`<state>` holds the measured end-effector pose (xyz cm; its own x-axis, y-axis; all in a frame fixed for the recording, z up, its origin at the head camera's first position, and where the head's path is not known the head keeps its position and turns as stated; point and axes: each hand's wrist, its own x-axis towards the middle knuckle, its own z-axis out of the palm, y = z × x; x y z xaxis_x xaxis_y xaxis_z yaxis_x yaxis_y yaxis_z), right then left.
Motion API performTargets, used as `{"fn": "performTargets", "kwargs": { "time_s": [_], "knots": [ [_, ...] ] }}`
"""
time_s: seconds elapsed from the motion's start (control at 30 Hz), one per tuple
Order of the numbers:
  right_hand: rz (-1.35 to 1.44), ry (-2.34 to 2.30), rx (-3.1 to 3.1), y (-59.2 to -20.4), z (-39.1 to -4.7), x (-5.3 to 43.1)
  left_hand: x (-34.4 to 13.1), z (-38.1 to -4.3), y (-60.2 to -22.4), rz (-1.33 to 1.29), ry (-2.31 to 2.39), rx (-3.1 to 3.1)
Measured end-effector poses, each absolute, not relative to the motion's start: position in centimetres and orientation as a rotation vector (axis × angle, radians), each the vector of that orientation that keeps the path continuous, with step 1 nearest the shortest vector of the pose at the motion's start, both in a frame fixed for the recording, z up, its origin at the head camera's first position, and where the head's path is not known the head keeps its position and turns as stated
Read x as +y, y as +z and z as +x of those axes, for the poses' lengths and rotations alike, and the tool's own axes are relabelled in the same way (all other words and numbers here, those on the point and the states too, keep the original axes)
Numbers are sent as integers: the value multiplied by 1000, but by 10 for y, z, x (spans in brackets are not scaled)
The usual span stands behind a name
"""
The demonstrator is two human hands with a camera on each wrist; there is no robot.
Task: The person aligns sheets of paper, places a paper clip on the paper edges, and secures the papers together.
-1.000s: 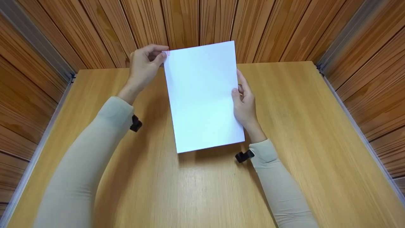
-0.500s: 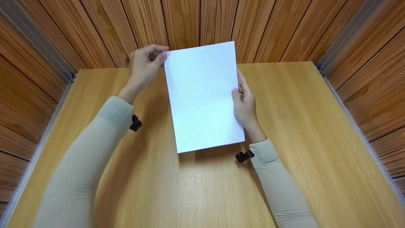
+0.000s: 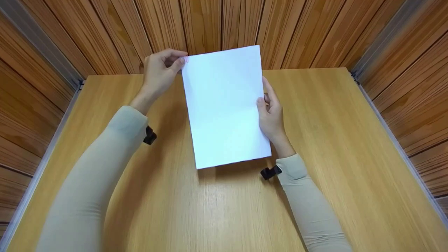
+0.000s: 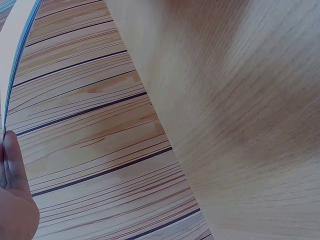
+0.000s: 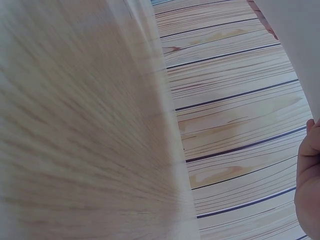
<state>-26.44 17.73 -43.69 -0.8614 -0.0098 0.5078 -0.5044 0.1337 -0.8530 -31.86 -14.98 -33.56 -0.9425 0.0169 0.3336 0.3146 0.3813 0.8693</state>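
A white stack of paper (image 3: pixel 224 112) is held up over the table, tilted a little, its face blank. At its top left corner sits a small pink paper clip (image 3: pixel 186 59), partly hidden by the thumb. My left hand (image 3: pixel 159 70) pinches that corner between thumb and forefinger, right at the clip. With the thumb in front and fingers behind, my right hand (image 3: pixel 271 113) grips the right edge near mid-height. Layered edges of the paper (image 4: pixel 19 60) show in the left wrist view, above part of a hand (image 4: pixel 15 195). The right wrist view catches the paper (image 5: pixel 300 40) at the right border.
Below the paper spreads a light wooden table (image 3: pixel 329 140). Wood-plank panels (image 3: pixel 238 24) rise behind it and at both sides, with grey metal strips (image 3: pixel 45 42) along the corners. A small black camera (image 3: pixel 149 135) is worn at each wrist.
Both hands and the paper hold nearly the same position. The visible pink part of the clip at the left fingertips looks slightly different in shape.
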Motion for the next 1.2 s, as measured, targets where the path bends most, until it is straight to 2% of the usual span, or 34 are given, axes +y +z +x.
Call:
{"fn": "performTargets", "kwargs": {
  "time_s": [1.2],
  "knots": [
    [499,1784,-2037,-437,-265,176,-152,-318,-337,-341,-1535,-2347]
  ]
}}
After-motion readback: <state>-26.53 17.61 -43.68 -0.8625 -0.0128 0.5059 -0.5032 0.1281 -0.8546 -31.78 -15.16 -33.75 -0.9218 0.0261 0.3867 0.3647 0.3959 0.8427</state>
